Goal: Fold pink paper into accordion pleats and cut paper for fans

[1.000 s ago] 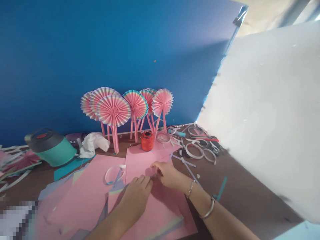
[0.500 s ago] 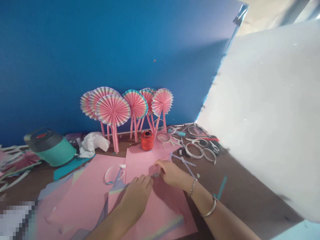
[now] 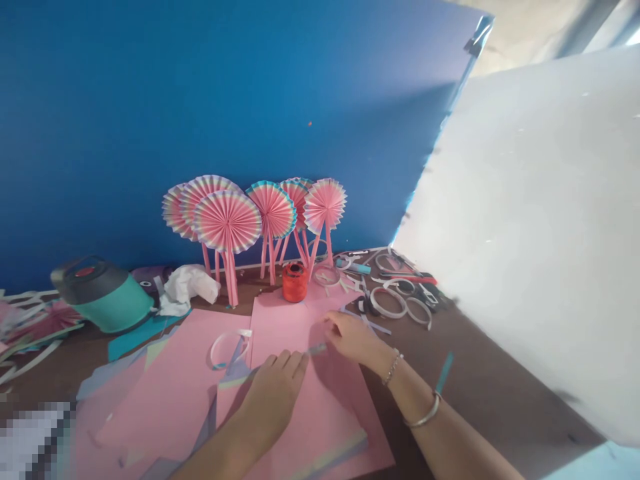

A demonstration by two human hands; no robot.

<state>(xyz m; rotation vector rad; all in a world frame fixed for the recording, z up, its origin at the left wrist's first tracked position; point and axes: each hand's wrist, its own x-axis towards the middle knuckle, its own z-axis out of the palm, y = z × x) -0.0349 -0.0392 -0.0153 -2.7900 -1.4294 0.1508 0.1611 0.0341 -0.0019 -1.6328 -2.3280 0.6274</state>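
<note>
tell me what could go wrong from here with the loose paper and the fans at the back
The pink sheets under the left hand lie loosely stacked, so they might slip out of line.

The fans stand on thin legs just behind the red container; a bump to it could topple one.

The bangle on the right hand's arm is close to a teal strip and may drag it.

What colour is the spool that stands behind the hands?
The spool is red, with a dark top; the head view shows it.
</note>
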